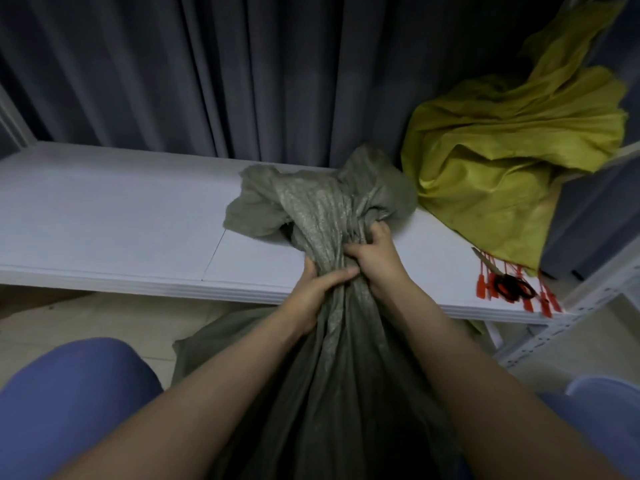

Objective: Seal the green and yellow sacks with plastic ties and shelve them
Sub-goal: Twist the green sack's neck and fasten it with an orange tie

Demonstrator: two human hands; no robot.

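The green sack (332, 358) stands on the floor between my knees, its gathered neck leaning over the front edge of the white shelf (114, 216). My left hand (317, 289) grips the bunched neck from the left. Just above it, my right hand (372, 256) clutches the same neck from the right. The sack's loose mouth fans out over the shelf past my hands. At the right end of the shelf lies the yellow sack (509, 161), crumpled and open. Several red plastic ties (485, 284) lie at the shelf's front right corner.
Scissors with black handles (512, 287) lie on the red ties. A grey curtain (207, 71) hangs behind the shelf. A metal rack upright (568, 323) stands at the right. My knees in blue cloth frame the sack on a tiled floor.
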